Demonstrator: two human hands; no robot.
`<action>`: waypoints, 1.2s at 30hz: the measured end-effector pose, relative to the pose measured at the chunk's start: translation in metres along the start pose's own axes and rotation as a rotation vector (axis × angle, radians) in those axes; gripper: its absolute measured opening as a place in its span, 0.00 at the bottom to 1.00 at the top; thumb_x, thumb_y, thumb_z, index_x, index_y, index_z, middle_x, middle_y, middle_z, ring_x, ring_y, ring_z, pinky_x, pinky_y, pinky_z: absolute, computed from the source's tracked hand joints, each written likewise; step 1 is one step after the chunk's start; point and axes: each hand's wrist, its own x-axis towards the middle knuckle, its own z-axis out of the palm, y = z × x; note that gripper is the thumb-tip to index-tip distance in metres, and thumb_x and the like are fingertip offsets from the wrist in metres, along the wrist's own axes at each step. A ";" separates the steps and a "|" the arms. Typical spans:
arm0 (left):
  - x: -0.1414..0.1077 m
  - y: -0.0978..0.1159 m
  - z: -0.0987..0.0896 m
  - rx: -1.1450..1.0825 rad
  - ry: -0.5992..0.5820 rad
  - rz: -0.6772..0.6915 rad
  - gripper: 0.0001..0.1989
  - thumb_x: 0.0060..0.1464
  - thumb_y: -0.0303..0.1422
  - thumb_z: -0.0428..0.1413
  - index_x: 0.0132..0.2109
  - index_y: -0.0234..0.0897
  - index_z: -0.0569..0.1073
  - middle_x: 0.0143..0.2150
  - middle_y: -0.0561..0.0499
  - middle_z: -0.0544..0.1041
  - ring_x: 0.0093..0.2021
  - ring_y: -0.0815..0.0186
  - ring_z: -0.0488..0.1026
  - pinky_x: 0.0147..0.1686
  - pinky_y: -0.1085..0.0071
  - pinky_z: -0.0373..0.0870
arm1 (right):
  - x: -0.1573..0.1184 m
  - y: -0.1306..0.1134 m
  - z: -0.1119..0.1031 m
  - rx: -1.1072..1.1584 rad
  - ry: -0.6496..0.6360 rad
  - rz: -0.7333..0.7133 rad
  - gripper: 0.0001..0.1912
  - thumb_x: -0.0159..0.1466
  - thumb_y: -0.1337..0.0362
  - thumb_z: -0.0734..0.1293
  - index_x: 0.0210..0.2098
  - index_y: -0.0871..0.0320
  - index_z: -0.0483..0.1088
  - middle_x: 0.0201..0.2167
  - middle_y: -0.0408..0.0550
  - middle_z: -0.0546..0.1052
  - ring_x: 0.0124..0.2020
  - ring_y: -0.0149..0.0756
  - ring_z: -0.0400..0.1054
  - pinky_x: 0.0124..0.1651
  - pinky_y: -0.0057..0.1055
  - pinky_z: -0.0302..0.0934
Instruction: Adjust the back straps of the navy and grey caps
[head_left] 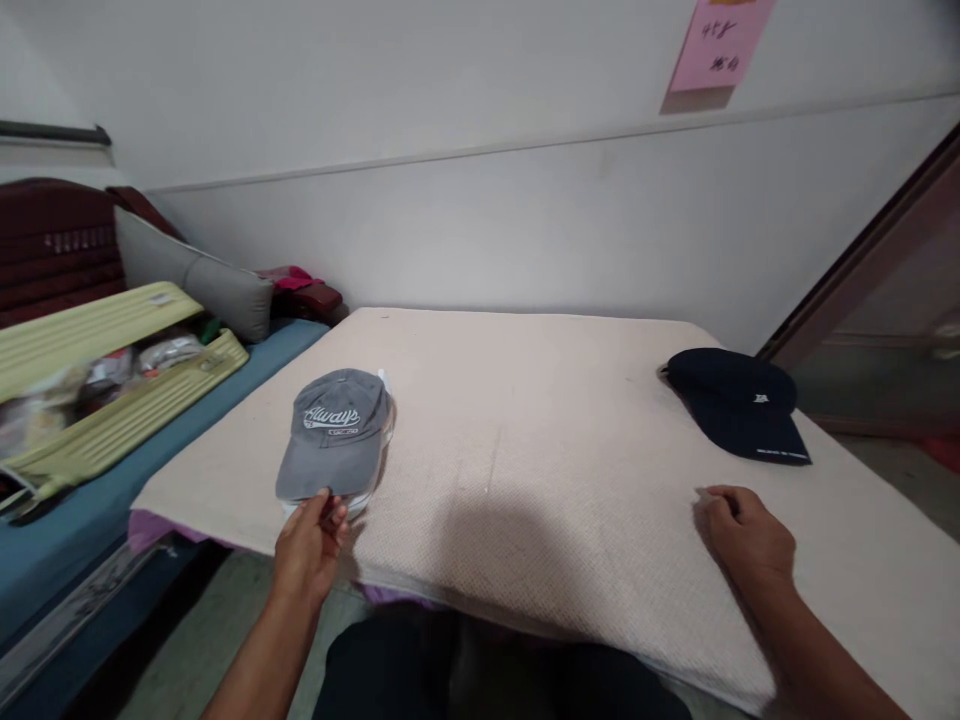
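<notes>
At the left of the table lies a grey baseball cap [343, 425] with white "Always" lettering, its brim toward me. White and pale edges of something beneath the cap show at its right side and under the brim. My left hand [309, 545] pinches the front edge of the brim between thumb and fingers. On the right side of the table, my right hand [750, 540] rests with its fingers curled in, and nothing shows in it. Beyond that hand is a dark navy cap [731, 400] with a small white emblem, brim pointing right and toward me.
The table [510, 400] has a pale textured cover and stands against a white wall [465, 240]. On the left, a blue bench [142, 470] carries an opened yellow-green case [142, 400] with packets inside and a grey cushion [202, 275]. A pink note [720, 45] hangs on the wall.
</notes>
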 end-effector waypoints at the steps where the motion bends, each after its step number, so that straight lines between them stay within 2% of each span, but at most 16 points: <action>1: 0.000 0.003 0.002 0.006 -0.003 0.001 0.03 0.51 0.25 0.56 0.32 0.33 0.69 0.21 0.55 0.73 0.15 0.74 0.68 0.12 0.82 0.62 | 0.000 0.000 0.000 0.004 0.004 0.000 0.11 0.56 0.58 0.59 0.35 0.52 0.68 0.33 0.50 0.75 0.35 0.46 0.69 0.39 0.35 0.57; 6: -0.003 0.016 0.014 0.021 -0.048 0.025 0.03 0.49 0.24 0.57 0.32 0.33 0.69 0.23 0.54 0.73 0.14 0.75 0.65 0.10 0.82 0.59 | 0.001 0.001 0.002 0.001 0.010 -0.002 0.11 0.56 0.58 0.59 0.35 0.52 0.68 0.33 0.49 0.75 0.35 0.46 0.68 0.38 0.35 0.57; 11: -0.001 0.023 0.022 -0.078 -0.079 0.089 0.08 0.47 0.22 0.56 0.27 0.35 0.64 0.19 0.59 0.67 0.14 0.77 0.61 0.12 0.83 0.56 | 0.000 0.001 0.003 -0.011 0.014 0.003 0.10 0.56 0.58 0.59 0.35 0.52 0.68 0.32 0.49 0.75 0.34 0.46 0.68 0.37 0.35 0.57; 14: 0.001 0.024 0.025 -0.202 -0.173 0.192 0.13 0.45 0.21 0.58 0.24 0.36 0.59 0.19 0.61 0.65 0.14 0.78 0.58 0.13 0.82 0.54 | -0.001 -0.001 -0.001 0.030 0.019 0.004 0.09 0.55 0.60 0.60 0.34 0.52 0.68 0.31 0.49 0.75 0.34 0.46 0.67 0.38 0.36 0.57; 17: -0.005 0.022 0.031 -0.268 -0.306 0.258 0.16 0.43 0.21 0.59 0.22 0.36 0.57 0.20 0.61 0.65 0.15 0.78 0.58 0.14 0.81 0.54 | -0.003 -0.010 -0.005 0.182 0.052 0.083 0.07 0.52 0.62 0.63 0.31 0.54 0.69 0.29 0.48 0.73 0.34 0.46 0.65 0.41 0.38 0.55; 19: -0.015 0.018 0.038 -0.266 -0.370 0.241 0.17 0.44 0.22 0.60 0.22 0.36 0.57 0.19 0.61 0.63 0.16 0.78 0.58 0.14 0.80 0.54 | -0.009 -0.024 -0.003 0.357 0.097 0.191 0.07 0.50 0.64 0.63 0.30 0.56 0.68 0.27 0.48 0.71 0.34 0.44 0.64 0.43 0.39 0.55; 21: -0.030 0.010 0.048 -0.261 -0.407 0.194 0.17 0.44 0.24 0.61 0.22 0.36 0.57 0.19 0.61 0.62 0.16 0.78 0.57 0.15 0.80 0.54 | -0.021 -0.047 0.004 0.485 0.077 0.244 0.09 0.50 0.66 0.62 0.31 0.58 0.68 0.26 0.47 0.70 0.31 0.41 0.65 0.40 0.38 0.57; 24: -0.056 -0.009 0.066 -0.239 -0.438 0.097 0.19 0.44 0.27 0.62 0.21 0.36 0.57 0.17 0.61 0.60 0.16 0.77 0.57 0.15 0.79 0.54 | -0.054 -0.101 0.018 0.644 -0.196 0.186 0.10 0.51 0.60 0.65 0.29 0.61 0.71 0.21 0.47 0.71 0.23 0.36 0.65 0.30 0.34 0.60; 25: -0.065 -0.017 0.071 -0.233 -0.455 0.063 0.19 0.45 0.28 0.62 0.21 0.36 0.57 0.16 0.62 0.59 0.16 0.77 0.57 0.15 0.79 0.54 | -0.067 -0.123 0.022 0.722 -0.337 0.156 0.13 0.53 0.57 0.65 0.29 0.61 0.72 0.22 0.48 0.73 0.22 0.35 0.66 0.30 0.33 0.61; 27: -0.081 -0.036 0.078 -0.225 -0.500 -0.009 0.19 0.47 0.29 0.61 0.20 0.36 0.57 0.14 0.62 0.58 0.15 0.77 0.56 0.15 0.79 0.53 | -0.091 -0.165 0.027 1.084 -0.846 0.159 0.20 0.57 0.50 0.64 0.34 0.63 0.72 0.28 0.53 0.76 0.28 0.36 0.70 0.35 0.34 0.63; 28: -0.087 -0.047 0.079 -0.211 -0.524 -0.045 0.17 0.48 0.29 0.61 0.22 0.36 0.59 0.15 0.62 0.59 0.15 0.77 0.56 0.15 0.79 0.53 | -0.100 -0.183 0.028 1.208 -1.014 0.184 0.22 0.59 0.48 0.62 0.36 0.62 0.72 0.30 0.54 0.77 0.31 0.38 0.72 0.38 0.34 0.64; 29: -0.092 -0.057 0.078 -0.186 -0.548 -0.079 0.15 0.49 0.30 0.60 0.23 0.36 0.61 0.16 0.61 0.62 0.15 0.77 0.57 0.15 0.78 0.53 | -0.107 -0.197 0.029 1.312 -1.111 0.212 0.23 0.60 0.46 0.61 0.37 0.62 0.72 0.31 0.53 0.77 0.32 0.38 0.72 0.38 0.34 0.64; 32: -0.098 -0.085 0.068 -0.020 -0.633 -0.207 0.06 0.49 0.29 0.59 0.29 0.36 0.68 0.21 0.57 0.70 0.18 0.74 0.65 0.18 0.77 0.58 | -0.112 -0.212 0.031 1.545 -1.126 0.273 0.21 0.62 0.49 0.60 0.40 0.59 0.71 0.34 0.52 0.79 0.39 0.41 0.73 0.43 0.37 0.64; 34: -0.093 -0.094 0.057 0.085 -0.729 -0.340 0.04 0.46 0.27 0.60 0.32 0.34 0.71 0.26 0.53 0.75 0.26 0.68 0.72 0.26 0.73 0.65 | -0.107 -0.202 0.032 1.576 -1.106 0.345 0.15 0.60 0.55 0.64 0.40 0.59 0.71 0.33 0.51 0.79 0.40 0.42 0.73 0.45 0.39 0.64; 36: -0.082 -0.092 0.048 0.111 -0.840 -0.487 0.09 0.47 0.28 0.59 0.38 0.32 0.74 0.36 0.46 0.79 0.36 0.62 0.75 0.37 0.68 0.69 | -0.101 -0.185 0.029 1.577 -1.080 0.366 0.11 0.57 0.61 0.67 0.38 0.59 0.72 0.32 0.49 0.80 0.38 0.41 0.74 0.46 0.39 0.64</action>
